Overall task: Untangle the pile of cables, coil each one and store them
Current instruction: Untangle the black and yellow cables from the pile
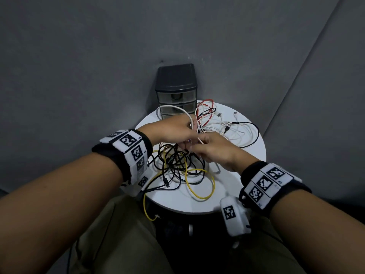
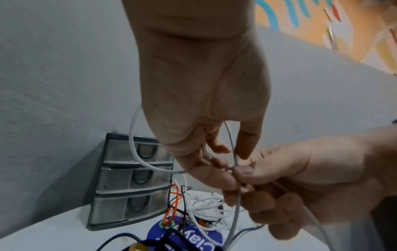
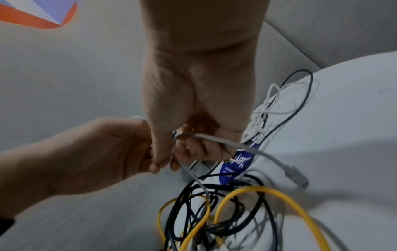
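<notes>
Looped white cable [image 1: 173,109] (thin, pale grey)

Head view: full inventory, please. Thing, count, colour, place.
white cable: one, white, loop lifted in front of the drawers, held by both hands
yellow cable: one, yellow, near side of table, one end hanging off the edge
black cables: count unclear, black, tangled at table's near side
red cable: one, red, far side beside drawers
drawer unit: one, dark grey, three drawers, table's far edge
table: one, white, round
left hand: pinches white cable
right hand: pinches white cable
</notes>
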A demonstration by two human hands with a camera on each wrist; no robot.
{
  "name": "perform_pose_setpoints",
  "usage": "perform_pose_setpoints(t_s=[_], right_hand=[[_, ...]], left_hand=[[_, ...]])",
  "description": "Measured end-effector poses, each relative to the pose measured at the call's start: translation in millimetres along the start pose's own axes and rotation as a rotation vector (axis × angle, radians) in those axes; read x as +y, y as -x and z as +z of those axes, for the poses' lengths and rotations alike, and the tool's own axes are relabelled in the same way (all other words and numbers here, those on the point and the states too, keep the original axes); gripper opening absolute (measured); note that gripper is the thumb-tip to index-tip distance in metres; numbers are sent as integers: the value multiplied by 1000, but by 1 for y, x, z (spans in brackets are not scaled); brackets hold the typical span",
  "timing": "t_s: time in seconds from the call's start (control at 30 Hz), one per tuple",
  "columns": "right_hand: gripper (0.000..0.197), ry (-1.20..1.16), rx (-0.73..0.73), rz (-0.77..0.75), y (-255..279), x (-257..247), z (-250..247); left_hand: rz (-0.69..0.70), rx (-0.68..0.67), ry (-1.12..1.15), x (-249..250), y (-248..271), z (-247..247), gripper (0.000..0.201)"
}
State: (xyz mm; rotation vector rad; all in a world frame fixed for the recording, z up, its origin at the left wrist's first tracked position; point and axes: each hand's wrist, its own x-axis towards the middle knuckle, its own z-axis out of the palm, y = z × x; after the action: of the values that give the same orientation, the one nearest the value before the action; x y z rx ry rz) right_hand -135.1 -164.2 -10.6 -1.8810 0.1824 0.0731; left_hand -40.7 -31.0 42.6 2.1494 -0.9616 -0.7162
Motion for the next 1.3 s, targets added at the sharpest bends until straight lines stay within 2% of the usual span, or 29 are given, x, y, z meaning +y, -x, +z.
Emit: perform_pose_setpoints(t_s=[0.1,0.17,0.27,0.4,0.47,0.57,0.67,0.7,0.77,0.83,0.9,0.97,1.1,1.13,1.2,1.23,1.3], right_hand=[[16,-33,65,35,-3,0,3],[25,15,144,80,-6,5,0],[28,351,252,115,-10,15,-10],[19,635,270,180,-4,17,-19],[31,726,304,194,-1,18,-19],[55,912,396,130,4,17,-17],[49,951,456,-77,7,7,-10],[41,922,423,-153,6,2,-7],[20,735,255,-262,4,-6,1],[8,568,62,-261,3,-13,10],[6,474,-46,-219,2,-21,20],[14,425,-145,-181,3,-25,31],[19,553,-381,-23,5,-25,51],[16,585,-396,13,4,-22,55],[8,812,-335,1,4,-17,63],[15,938,-287,-35,4,-14,67],[27,1017,-236,-70,4,-8,72]], left_hand=[[-6,-19,-115,2,2,-6,11],[-24,-24,-170,-2,2,-11,18],[-68,-77,-319,-14,5,-14,24],[-98,-152,-406,-31,11,-11,33],[-102,-183,-443,-36,13,-7,43],[-142,-215,-527,-44,15,0,60],[-168,-214,-603,-49,15,4,61],[-175,-213,-614,-50,15,4,60],[-181,-214,-649,-51,13,3,58],[-169,-224,-671,-51,12,3,60],[-173,-252,-661,-50,12,4,57],[-185,-286,-655,-51,12,5,55],[-184,-300,-642,-56,17,4,68],[-171,-299,-639,-56,18,4,73],[-144,-304,-660,-57,18,4,78],[-137,-315,-670,-56,18,4,75],[-136,-331,-669,-55,19,4,69]])
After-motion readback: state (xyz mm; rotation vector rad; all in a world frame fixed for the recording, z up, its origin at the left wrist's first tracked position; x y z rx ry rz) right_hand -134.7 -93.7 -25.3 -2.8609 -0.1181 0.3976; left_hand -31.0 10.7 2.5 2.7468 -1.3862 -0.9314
